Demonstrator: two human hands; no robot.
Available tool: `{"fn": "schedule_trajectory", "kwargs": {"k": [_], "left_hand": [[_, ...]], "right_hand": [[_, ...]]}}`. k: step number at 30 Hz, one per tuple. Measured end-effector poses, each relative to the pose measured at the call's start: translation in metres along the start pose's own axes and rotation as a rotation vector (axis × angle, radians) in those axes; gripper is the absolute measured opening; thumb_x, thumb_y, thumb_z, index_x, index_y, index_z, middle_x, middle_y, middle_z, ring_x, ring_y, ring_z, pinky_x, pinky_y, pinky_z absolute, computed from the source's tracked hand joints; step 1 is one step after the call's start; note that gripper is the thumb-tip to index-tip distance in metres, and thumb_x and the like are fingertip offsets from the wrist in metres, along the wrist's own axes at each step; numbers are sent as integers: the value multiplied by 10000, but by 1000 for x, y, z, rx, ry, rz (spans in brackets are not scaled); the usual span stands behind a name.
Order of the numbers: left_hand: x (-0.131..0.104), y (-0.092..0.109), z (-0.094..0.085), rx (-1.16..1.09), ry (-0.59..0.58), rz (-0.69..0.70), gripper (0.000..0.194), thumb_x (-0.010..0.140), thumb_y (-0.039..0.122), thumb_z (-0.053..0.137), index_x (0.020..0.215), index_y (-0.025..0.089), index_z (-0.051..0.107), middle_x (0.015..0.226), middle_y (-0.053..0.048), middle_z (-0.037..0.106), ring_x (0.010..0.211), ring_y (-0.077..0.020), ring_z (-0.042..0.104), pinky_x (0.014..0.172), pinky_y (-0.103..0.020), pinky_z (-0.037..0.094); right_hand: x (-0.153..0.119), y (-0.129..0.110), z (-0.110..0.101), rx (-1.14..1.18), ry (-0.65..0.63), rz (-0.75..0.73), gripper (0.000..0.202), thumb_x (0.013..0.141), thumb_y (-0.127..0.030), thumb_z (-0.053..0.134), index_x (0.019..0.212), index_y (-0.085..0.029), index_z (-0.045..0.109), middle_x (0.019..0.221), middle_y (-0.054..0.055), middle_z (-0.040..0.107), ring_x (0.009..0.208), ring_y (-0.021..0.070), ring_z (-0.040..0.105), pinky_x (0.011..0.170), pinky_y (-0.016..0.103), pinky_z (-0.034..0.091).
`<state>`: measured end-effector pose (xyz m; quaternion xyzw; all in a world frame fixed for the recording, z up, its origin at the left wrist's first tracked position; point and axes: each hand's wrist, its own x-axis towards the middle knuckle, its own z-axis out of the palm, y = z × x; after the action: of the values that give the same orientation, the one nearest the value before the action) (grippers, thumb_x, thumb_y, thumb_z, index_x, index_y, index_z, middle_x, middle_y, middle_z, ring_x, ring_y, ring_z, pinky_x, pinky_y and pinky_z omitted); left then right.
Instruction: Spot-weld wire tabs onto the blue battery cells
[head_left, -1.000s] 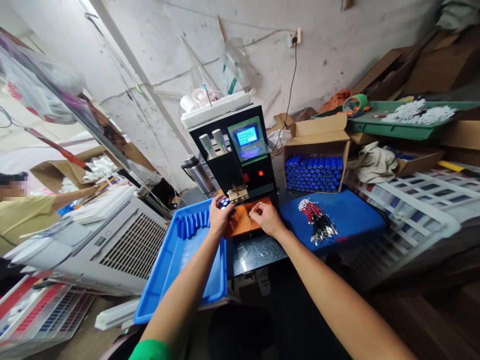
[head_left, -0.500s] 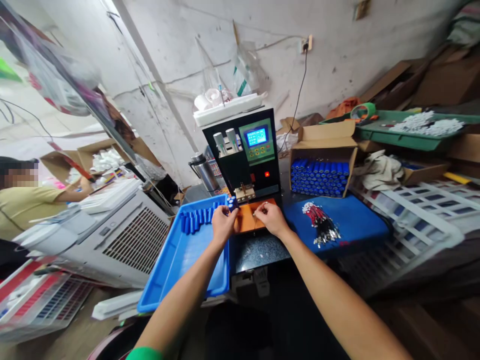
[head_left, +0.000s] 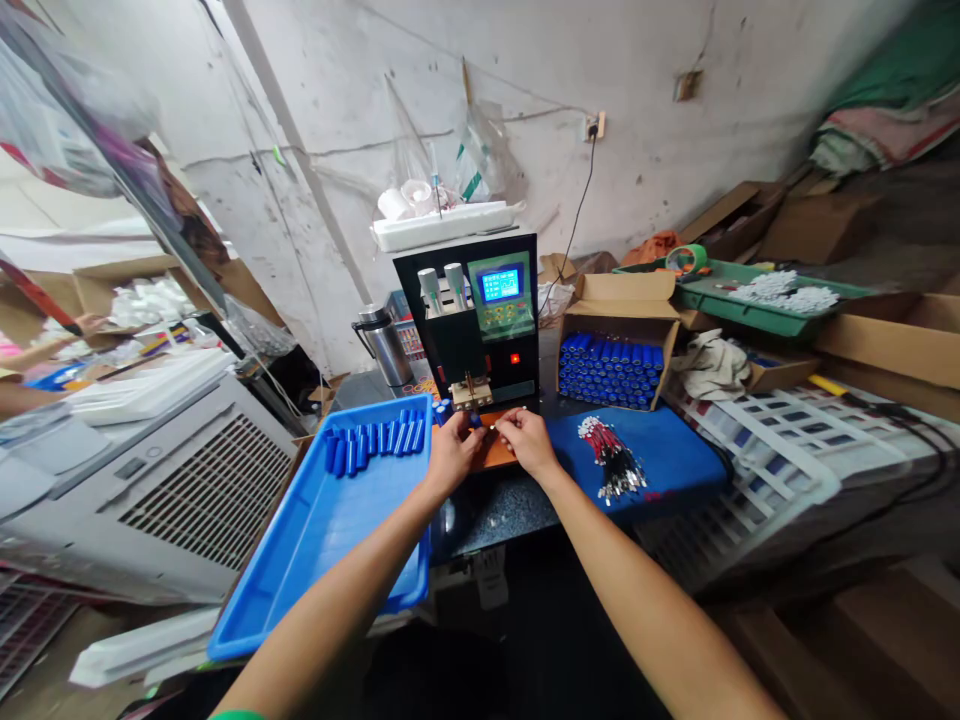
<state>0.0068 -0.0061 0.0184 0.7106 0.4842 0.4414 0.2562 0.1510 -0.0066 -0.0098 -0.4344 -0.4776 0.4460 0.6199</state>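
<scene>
My left hand (head_left: 452, 452) is closed around a blue cylindrical battery cell (head_left: 474, 420), mostly hidden by the fingers, in front of the spot welder's electrodes (head_left: 471, 392). Just to the right, my right hand (head_left: 527, 440) pinches a thin wire lead, with a small pale end (head_left: 493, 428) showing at the fingertips. Both hands are over the orange work surface (head_left: 484, 455) at the foot of the black spot welder (head_left: 442, 345). More blue cells (head_left: 441, 408) stand beside the electrodes, behind my left hand.
A blue tray (head_left: 352, 540) at left holds a row of blue cells (head_left: 375, 440). Red-and-black wire leads (head_left: 615, 460) lie on a blue mat (head_left: 675, 450) at right, before a cardboard box (head_left: 630, 290) packed with cells. A steel flask (head_left: 386, 345) stands behind the tray.
The view has swung slightly right. My left hand and its cell have come closer to the right hand, in front of the electrodes. The right hand keeps its pinch.
</scene>
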Motion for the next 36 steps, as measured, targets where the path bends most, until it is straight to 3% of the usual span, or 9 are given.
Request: {"fn": "schedule_trajectory", "kwargs": {"k": [4,10,16,36], "left_hand": [[0,-4,2,-76,-24,-20,180,776,345,614,822,173,638,738,-9,664,672,-158,598,638,-261,456],[-3,-10,1,-92,-25,4,201,798,324,628,922,171,666,820,-25,693,737,-175,627,692,-282,489],[-4,-7,1,-65,-11,7,191,801,313,620,921,169,652,757,-4,667,663,-154,590,626,-257,463],[-3,-12,3,-134,-30,-20,321,791,355,615,1050,173,669,928,-49,722,825,-204,647,779,-321,507]], "right_hand": [[5,-4,1,48,41,53,202,661,-382,610,693,-188,564,620,14,610,566,162,594,467,233,445],[11,-10,10,44,61,31,223,683,-404,627,724,-188,587,693,31,653,647,182,633,563,261,513],[17,-3,17,6,14,8,191,719,-373,614,705,-182,619,677,37,667,649,186,631,616,278,514],[19,-1,17,-145,-29,-102,188,768,-370,591,711,-200,646,711,24,688,689,192,635,628,267,466]]}}
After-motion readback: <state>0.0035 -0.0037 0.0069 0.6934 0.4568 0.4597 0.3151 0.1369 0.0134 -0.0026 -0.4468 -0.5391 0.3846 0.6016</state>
